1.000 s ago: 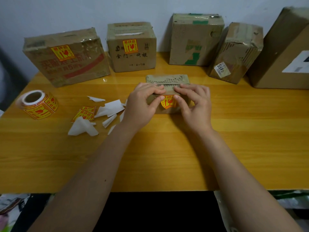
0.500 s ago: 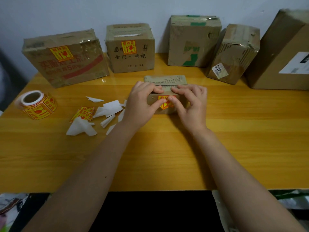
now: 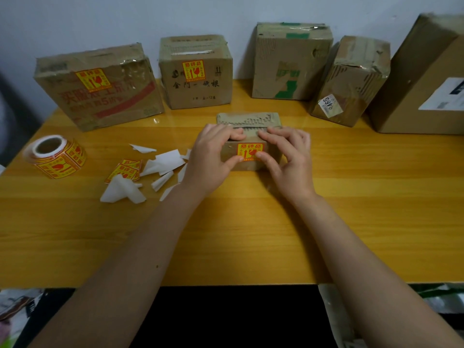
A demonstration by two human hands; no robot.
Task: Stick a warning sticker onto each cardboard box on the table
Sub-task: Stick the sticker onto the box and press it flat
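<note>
Surface: yellow wooden table (image 3: pixel 351 222) against a pale wall, five cardboard boxes lined along the back
Small box (image 3: pixel 251 156): mid-table, nearer than the row, warning sticker (image 3: pixel 247 151) on its near face
Left hand (image 3: pixel 213 159): fingers curled over the small box's top edge, thumb pressing the sticker's left edge; gripping the box
Right hand (image 3: pixel 288 159): fingers curled over the top edge, thumb on the sticker's right edge; also gripping the box
Sticker roll (image 3: pixel 55 156): far left, well apart from the hands
Backing scraps (image 3: pixel 150 169): scattered just left of the left hand
Change: thumbs now spread to the sticker's sides, baring more of its face than half a second ago; box in the same spot
</note>
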